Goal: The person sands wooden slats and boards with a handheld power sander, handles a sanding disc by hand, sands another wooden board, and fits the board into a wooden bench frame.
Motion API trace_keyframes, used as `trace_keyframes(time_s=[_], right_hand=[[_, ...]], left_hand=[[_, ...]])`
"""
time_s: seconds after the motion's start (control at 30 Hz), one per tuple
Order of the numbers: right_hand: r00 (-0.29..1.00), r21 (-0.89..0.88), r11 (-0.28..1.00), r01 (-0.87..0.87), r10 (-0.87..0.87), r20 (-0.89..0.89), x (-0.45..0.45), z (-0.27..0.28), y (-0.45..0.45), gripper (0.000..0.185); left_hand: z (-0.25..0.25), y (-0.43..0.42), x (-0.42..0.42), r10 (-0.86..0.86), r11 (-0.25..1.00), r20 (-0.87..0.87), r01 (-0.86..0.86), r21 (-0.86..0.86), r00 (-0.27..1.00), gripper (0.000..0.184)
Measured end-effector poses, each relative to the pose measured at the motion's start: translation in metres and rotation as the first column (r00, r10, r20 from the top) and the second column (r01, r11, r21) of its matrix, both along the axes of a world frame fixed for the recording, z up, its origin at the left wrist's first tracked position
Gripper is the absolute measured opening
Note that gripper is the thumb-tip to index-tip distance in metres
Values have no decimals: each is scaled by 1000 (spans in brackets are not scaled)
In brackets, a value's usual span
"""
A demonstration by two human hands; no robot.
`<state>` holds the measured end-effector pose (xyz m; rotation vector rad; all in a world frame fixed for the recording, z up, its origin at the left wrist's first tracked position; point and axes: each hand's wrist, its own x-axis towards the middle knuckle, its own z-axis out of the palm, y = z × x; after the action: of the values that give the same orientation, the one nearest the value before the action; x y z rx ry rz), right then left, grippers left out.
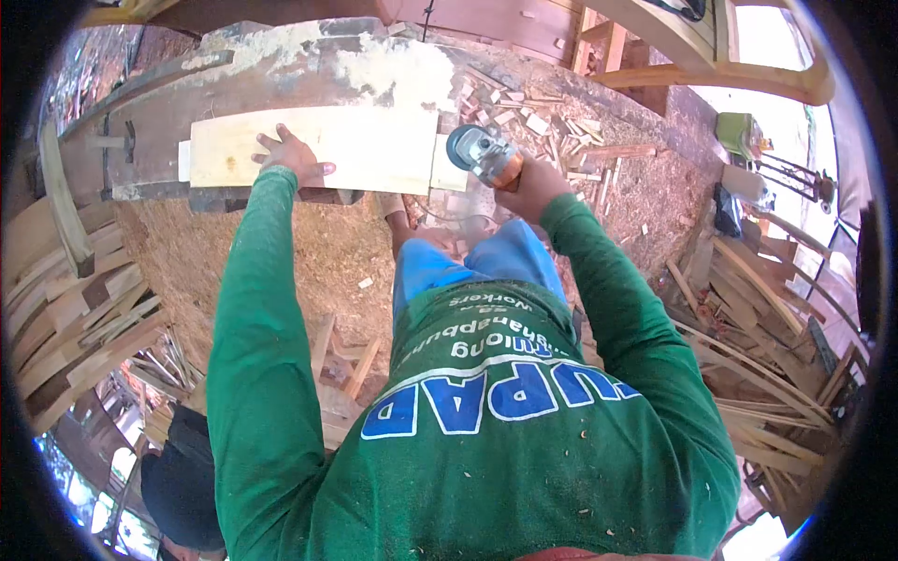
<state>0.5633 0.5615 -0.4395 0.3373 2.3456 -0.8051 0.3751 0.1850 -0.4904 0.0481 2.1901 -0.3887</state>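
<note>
A pale wooden board (379, 140) lies across the workbench, with a narrower tongue at each end. My left hand (293, 159) rests on top of it, fingers spread and pressing flat near the board's middle. In my right hand (533, 190) is an angle grinder (486, 154), gripped by its orange and metal body. The round disc (462, 145) of the grinder is beside the board's right end, over the tongue; whether it touches the wood I cannot tell.
The dusty workbench (309, 70) stretches behind the board. Wood scraps (538, 122) and sawdust cover the ground on the right. Timber stacks stand at left (79, 346) and right (767, 393). A green machine (739, 136) is at far right. Another person's dark headwear (182, 477) shows lower left.
</note>
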Motion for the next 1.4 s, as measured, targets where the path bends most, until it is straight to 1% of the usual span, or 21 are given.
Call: trace_keyframes(time_s=[0.17,0.23,0.3,0.43,0.47,0.5,0.57,0.7,0.73,0.8,0.83,0.87,0.93,0.97,1.07,1.1,1.2,1.27,1.3,1.33,1.4], right_hand=[[992,56,994,-93,88,85,12,2,-19,62],[1000,26,1000,9,-9,-12,16,-1,-15,58],[992,-42,993,106,-108,-63,22,-4,-8,55],[907,-158,916,369,-392,-154,44,-13,8,50],[866,-170,883,438,-465,-184,57,-15,10,50],[817,-236,824,515,-555,-156,71,-14,16,53],[762,-277,759,589,-636,-124,103,-31,36,52],[584,-436,582,687,-798,-146,160,-27,70,51],[582,-363,599,714,-795,-168,171,-19,76,50],[592,-216,626,749,-779,-207,188,-1,90,49],[534,-271,563,781,-827,-178,203,-19,100,47],[528,-263,566,781,-824,-206,205,-16,104,47],[523,-252,580,775,-812,-260,204,-5,112,47],[545,-264,602,754,-797,-261,198,-2,117,47],[606,-286,659,696,-752,-259,177,1,129,48],[588,-339,686,644,-727,-355,170,-12,128,52],[757,-367,788,494,-597,-264,135,-25,123,57],[835,-331,850,409,-496,-240,117,-32,103,58],[868,-312,877,366,-443,-224,108,-34,90,59],[908,-285,910,302,-365,-204,100,-27,76,59],[970,-225,961,160,-196,-145,89,-6,46,60]], left_hand=[[-6,-1,-1,-105,993,43,108,-57,993,118],[2,6,-1,-112,990,85,118,-75,990,120],[-35,-18,2,-33,999,-53,31,-41,998,121],[-25,6,18,-149,988,-205,155,12,967,124],[-2,40,35,-258,957,-218,280,76,941,122],[-17,52,61,-281,886,-341,379,267,897,118],[29,121,114,-361,790,-228,427,440,904,111],[-21,187,185,-475,792,-329,559,244,816,95],[-37,195,197,-472,809,-363,558,182,803,92],[-49,198,216,-613,667,-339,697,263,714,74],[-54,194,224,-666,579,-317,735,353,676,68],[-13,214,224,-747,569,-66,687,451,662,63],[18,234,249,-692,576,177,387,720,700,59],[5,232,267,-579,493,203,141,858,790,59],[26,264,287,-401,418,236,-52,907,885,56],[35,264,285,-335,424,178,-21,905,925,52],[42,244,248,-61,479,-20,47,877,998,43],[23,201,220,311,515,-165,-20,857,936,40],[16,177,203,461,612,-265,-88,786,847,41],[7,147,162,124,793,-331,107,600,936,49],[-36,82,151,-110,900,-729,379,215,675,73]])
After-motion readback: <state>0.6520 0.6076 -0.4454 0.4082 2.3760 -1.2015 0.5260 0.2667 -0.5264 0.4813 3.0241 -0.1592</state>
